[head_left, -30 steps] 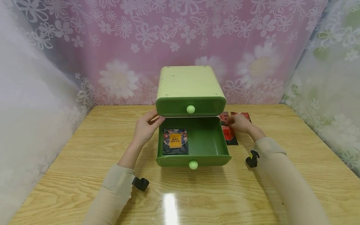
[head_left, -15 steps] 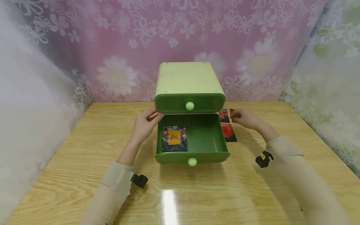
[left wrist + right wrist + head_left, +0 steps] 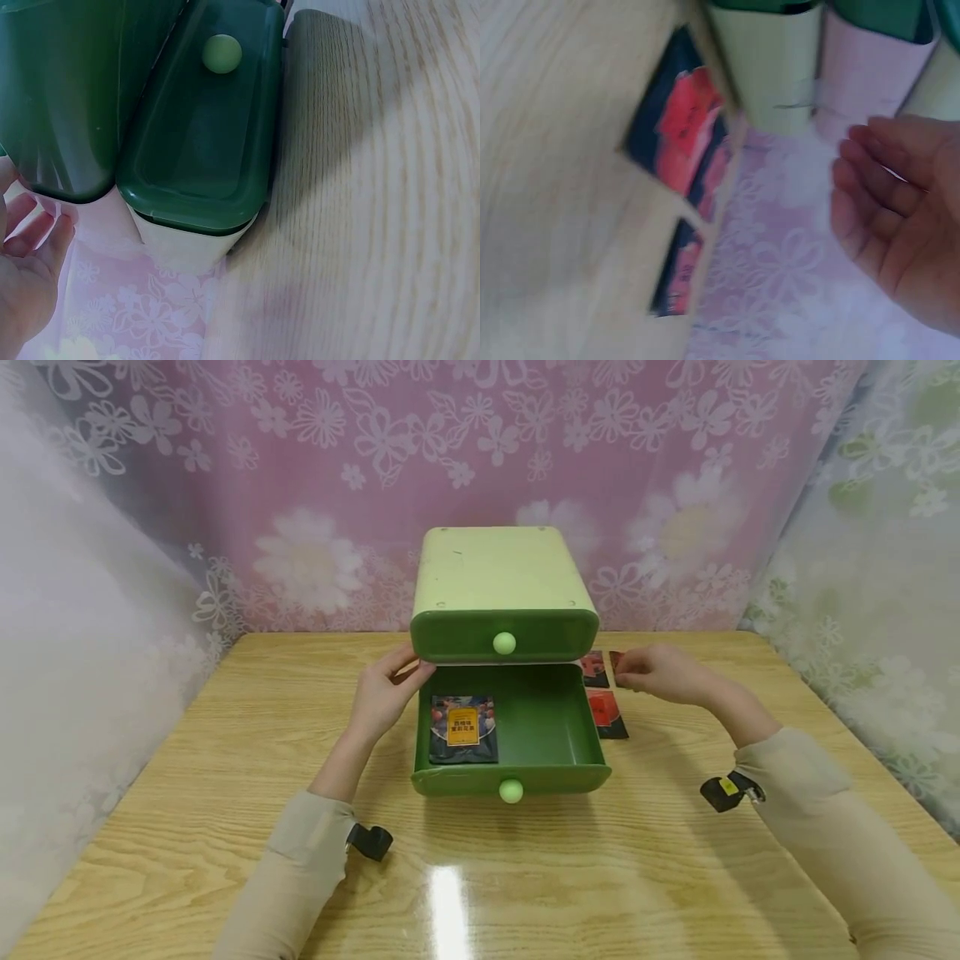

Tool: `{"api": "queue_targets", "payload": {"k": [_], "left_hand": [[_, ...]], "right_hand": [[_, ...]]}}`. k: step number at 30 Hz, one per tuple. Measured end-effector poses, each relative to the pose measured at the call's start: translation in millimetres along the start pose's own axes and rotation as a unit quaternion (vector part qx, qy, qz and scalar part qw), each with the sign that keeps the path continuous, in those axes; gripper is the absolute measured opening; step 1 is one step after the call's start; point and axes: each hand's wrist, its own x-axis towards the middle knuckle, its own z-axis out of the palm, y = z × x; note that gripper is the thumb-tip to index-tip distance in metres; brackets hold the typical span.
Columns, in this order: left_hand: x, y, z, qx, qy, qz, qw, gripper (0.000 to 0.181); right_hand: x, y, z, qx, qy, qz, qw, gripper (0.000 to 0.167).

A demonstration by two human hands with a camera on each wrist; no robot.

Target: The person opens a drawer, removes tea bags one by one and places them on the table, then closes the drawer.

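A drawer cabinet (image 3: pixel 502 568) with a pale yellow top stands on the table, and its middle green drawer (image 3: pixel 450 782) is pulled out. Inside that drawer, on the left, lies a dark sachet (image 3: pixel 462 731) with an orange label. My left hand (image 3: pixel 378 697) rests against the cabinet's left side; in the left wrist view its fingers (image 3: pixel 56 240) touch the pink middle tier. To the right of the cabinet, my right hand (image 3: pixel 667 675) hovers over red-and-black sachets, partly covering one (image 3: pixel 617 668). In the right wrist view its fingers (image 3: pixel 862 217) are loosely bent with nothing between them.
Two more red-and-black sachets, one nearer (image 3: pixel 606 714) and one farther (image 3: pixel 595 668), lie beside the cabinet's right side. The bottom drawer (image 3: pixel 202 127) is closed. A pink floral curtain (image 3: pixel 337 485) hangs behind the wooden table (image 3: pixel 247 793).
My right hand has moved right, away from the sachets nearest the cabinet, to the one farther right. The left hand stays in place. The head view has tilted slightly.
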Motion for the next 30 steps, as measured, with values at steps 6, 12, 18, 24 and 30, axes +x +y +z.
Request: {"api": "queue_targets", "payload": {"k": [6, 12, 18, 24, 30], "left_hand": [[-0.4, -0.8, -0.1, 0.004, -0.002, 0.002, 1.0, 0.038], [0.1, -0.9, 0.2, 0.003, 0.001, 0.0, 1.0, 0.038], [1.1, -1.5, -1.0, 0.006, 0.002, 0.0, 1.0, 0.04], [0.7, 3.5, -1.5, -0.003, 0.001, 0.006, 1.0, 0.038], [1.4, -2.3, 0.0, -0.013, 0.001, 0.004, 0.9999, 0.037]], "right_hand": [[-7.3, -30.5, -11.8, -0.027, -0.091, -0.042, 0.9946, 0.01], [-12.2, -71.3, -19.6, -0.029, -0.147, -0.087, 0.985, 0.009], [-10.5, -99.1, -20.7, -0.053, -0.095, -0.15, 0.9826, 0.006], [3.2, -120.4, -17.4, -0.09, -0.107, -0.182, 0.9734, 0.011], [18.0, -135.2, -6.0, -0.113, -0.132, -0.209, 0.9623, 0.017]]}}
